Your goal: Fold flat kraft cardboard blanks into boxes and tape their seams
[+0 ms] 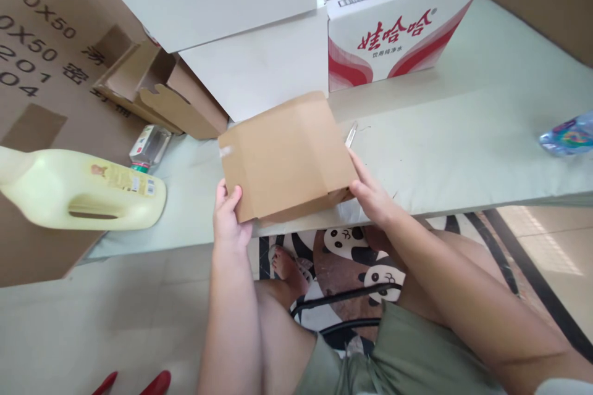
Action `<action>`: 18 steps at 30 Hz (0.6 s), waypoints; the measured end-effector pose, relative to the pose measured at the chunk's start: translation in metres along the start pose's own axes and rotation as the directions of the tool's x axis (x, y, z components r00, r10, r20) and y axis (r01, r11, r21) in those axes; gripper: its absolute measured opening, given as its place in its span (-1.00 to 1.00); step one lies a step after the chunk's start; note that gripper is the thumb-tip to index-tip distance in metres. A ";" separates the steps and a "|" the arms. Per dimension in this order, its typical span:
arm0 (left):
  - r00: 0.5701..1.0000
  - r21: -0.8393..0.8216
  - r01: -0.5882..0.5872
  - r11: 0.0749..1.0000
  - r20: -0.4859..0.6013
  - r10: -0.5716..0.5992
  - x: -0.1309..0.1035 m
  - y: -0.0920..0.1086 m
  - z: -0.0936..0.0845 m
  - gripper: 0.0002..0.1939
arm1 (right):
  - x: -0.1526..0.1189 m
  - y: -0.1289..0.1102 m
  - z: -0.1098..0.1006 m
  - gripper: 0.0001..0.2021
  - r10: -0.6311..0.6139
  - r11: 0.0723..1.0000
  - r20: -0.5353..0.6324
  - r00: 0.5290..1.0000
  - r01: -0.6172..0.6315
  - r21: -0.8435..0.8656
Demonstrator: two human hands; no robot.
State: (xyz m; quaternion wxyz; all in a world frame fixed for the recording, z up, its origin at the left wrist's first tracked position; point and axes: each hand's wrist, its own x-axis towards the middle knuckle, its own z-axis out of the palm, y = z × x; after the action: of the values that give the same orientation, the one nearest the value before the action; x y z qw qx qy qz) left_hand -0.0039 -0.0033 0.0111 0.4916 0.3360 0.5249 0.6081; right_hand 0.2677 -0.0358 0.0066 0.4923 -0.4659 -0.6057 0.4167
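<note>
A flat brown cardboard box (pixel 282 154) is held up over the front edge of the table, tilted toward me. My left hand (pixel 229 213) grips its lower left corner, thumb on the face and the other fingers behind. At the lower right edge, my right hand (pixel 368 188) is closed on the same box, with most of its fingers hidden. Just beyond the right hand, a slim silvery tool (pixel 351 134) lies on the table, partly covered by the box. Something clear, perhaps plastic (pixel 351 212), shows under the right hand.
White cartons (pixel 259 62) and a red-and-white water carton (pixel 393 43) stand at the back. On the left are a pale yellow jug (pixel 92 188), a small clear bottle (pixel 149 145), an open cardboard box (pixel 185 95) and a large carton (pixel 41 68). A plastic bottle (pixel 567 134) lies right on the green-covered table (pixel 463 148).
</note>
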 end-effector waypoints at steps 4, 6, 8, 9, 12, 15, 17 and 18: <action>0.999 0.013 0.044 0.999 -0.008 -0.044 0.004 -0.001 -0.004 -0.55 | 0.000 0.000 0.002 -0.31 0.063 0.994 -0.012 0.998 -0.062 0.089; 0.998 0.039 0.055 0.998 0.007 -0.055 0.003 0.000 -0.004 -0.57 | 0.001 0.000 0.004 -0.42 0.127 0.986 -0.057 0.990 -0.119 0.120; 0.999 0.069 0.050 0.996 -0.012 -0.049 0.001 0.000 -0.002 -0.57 | 0.001 0.001 0.005 -0.49 0.171 0.974 -0.080 0.982 -0.157 0.163; 0.999 0.087 0.051 0.995 -0.017 -0.049 0.000 0.000 -0.002 -0.58 | 0.001 0.001 0.005 -0.53 0.193 0.969 -0.092 0.977 -0.175 0.176; 0.997 0.130 0.073 0.989 0.017 -0.076 0.001 0.000 -0.001 -0.62 | 0.001 0.004 0.006 -0.61 0.243 0.955 -0.151 0.958 -0.210 0.209; 0.997 0.089 0.068 0.994 -0.051 -0.063 0.004 0.001 -0.001 -0.73 | 0.002 0.009 0.007 -0.65 0.274 0.933 -0.240 0.931 -0.197 0.301; 0.989 0.068 0.007 0.998 -0.145 0.003 0.004 0.004 -0.002 -0.80 | 0.003 0.012 0.006 -0.65 0.273 0.917 -0.293 0.916 -0.156 0.366; 0.986 0.069 -0.029 0.997 -0.163 0.040 0.003 0.007 -0.002 -0.80 | 0.003 0.012 0.005 -0.65 0.265 0.911 -0.307 0.914 -0.134 0.389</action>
State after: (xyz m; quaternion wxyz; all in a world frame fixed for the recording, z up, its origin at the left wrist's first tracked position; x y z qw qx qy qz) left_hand -0.0084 -0.0006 0.0168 0.4248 0.3097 0.5777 0.6245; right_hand 0.2647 -0.0308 -0.0056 0.6238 -0.4951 -0.3693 0.4790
